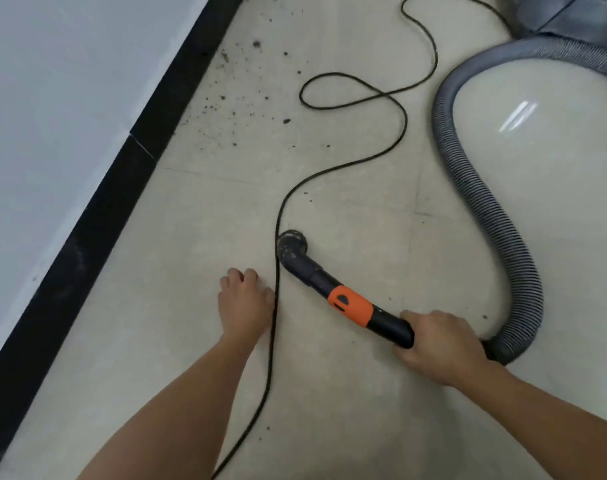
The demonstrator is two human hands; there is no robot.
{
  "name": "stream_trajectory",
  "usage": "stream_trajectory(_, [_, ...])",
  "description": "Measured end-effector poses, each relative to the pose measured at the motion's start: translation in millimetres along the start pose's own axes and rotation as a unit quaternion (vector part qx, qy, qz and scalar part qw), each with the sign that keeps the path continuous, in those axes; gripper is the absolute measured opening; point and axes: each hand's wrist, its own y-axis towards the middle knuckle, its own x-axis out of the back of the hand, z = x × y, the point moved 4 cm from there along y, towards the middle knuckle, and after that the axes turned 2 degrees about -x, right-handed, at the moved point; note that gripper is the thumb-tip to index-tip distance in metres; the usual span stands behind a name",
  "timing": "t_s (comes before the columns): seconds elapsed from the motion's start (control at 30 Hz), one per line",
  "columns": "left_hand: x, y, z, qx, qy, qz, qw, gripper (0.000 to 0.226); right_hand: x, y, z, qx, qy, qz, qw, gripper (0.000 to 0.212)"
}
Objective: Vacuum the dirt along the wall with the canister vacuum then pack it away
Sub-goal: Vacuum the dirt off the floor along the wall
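Vacuum wand [347, 299], black with an orange collar, lies low over the tiled floor [364, 209], round nozzle [291, 245] down, clear of the dirt [239, 98] by the black skirting [122, 188]. Right hand [440, 344] grips its rear end beside the grey hose [482, 202]; left hand [245, 303] rests loosely curled beside the power cord [278, 271].

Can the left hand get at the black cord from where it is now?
Probably yes. The left hand rests on the floor right beside the cord, fingers spread, with nothing between them.
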Motion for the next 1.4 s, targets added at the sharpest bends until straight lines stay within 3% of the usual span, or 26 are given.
stream_trajectory(0.1, [-7.3, 9.5, -3.6, 0.003, -0.021, -0.038, 0.999, 0.018, 13.7, 33.8, 3.3, -0.046, 0.07, -0.057, 0.995, 0.014])
stream_trajectory(0.27, [-12.4, 4.2, -23.2, 0.021, -0.108, -0.037, 0.993, 0.02, 36.1, 62.9, 7.4, -0.094, 0.143, -0.111, 0.979, 0.015])
stream_trajectory(0.37, [-14.4, -16.4, -35.0, -0.003, -0.087, 0.011, 0.996, 0.028, 28.5, 45.5, 27.1, -0.067, 0.138, -0.084, 0.985, 0.017])
stream_trajectory(0.5, [-17.2, -22.0, -21.4, 0.012, -0.085, 0.026, 0.996, 0.019, 7.5, 31.4, 54.6, 0.019, 0.107, -0.065, 0.992, 0.015])
stream_trajectory(0.7, [-4.9, -16.1, -1.0, 0.038, -0.182, -0.038, 0.982, 0.014, 33.2, 46.5, 47.5, -0.017, 0.145, -0.153, 0.977, 0.018])
stream_trajectory(0.8, [2.2, -21.5, -17.4, -0.05, -0.167, -0.043, 0.984, 0.012, 55.4, 48.1, 51.5, -0.027, 0.194, -0.195, 0.961, 0.019])
stream_trajectory(0.9, [-10.6, -37.9, -42.8, -0.202, -0.079, 0.03, 0.976, 0.019, 54.2, 45.7, 58.1, 0.007, 0.17, -0.158, 0.973, 0.017])
stream_trajectory(0.97, [-22.3, -49.0, -46.2, -0.248, -0.047, 0.067, 0.965, 0.022, 35.8, 39.5, 58.8, 0.041, 0.113, -0.116, 0.986, 0.016])
stream_trajectory(1.13, [-27.4, -51.1, -17.0, -0.212, -0.054, 0.071, 0.973, 0.018, 3.3, 28.8, 44.3, 0.056, 0.019, -0.087, 0.994, 0.017])
stream_trajectory(1.27, [-23.3, -55.7, 7.6, -0.173, -0.034, 0.021, 0.984, 0.037, 26.9, 47.4, 19.0, -0.021, 0.066, -0.084, 0.994, 0.019])
stream_trajectory(1.4, [-14.4, -47.2, 44.8, -0.117, 0.016, -0.049, 0.992, 0.015, 40.6, 55.0, -3.5, -0.031, 0.137, -0.023, 0.99, 0.019])
